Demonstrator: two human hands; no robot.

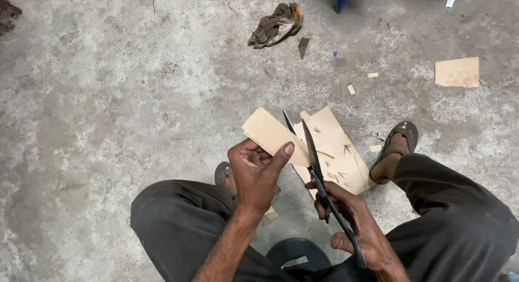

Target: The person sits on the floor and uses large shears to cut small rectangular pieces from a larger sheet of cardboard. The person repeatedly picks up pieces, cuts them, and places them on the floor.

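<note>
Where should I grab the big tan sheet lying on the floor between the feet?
Take the tan sheet by its far edge, reaching from beyond the scissors. That end lies flat and uncovered, while the near end sits under the right hand and the held strip.

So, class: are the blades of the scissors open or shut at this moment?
Open, slightly. The scissors in the right hand show two dark blades parted in a narrow V at the edge of the tan piece held by the left hand.

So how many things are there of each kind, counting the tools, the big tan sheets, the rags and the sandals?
Black long-bladed scissors: 1
Large tan cardboard sheets: 3 (held, under the scissors, far right)
Crumpled brown cloth rag: 1
Dark sandals: 2 (left, right)
Total: 7
</note>
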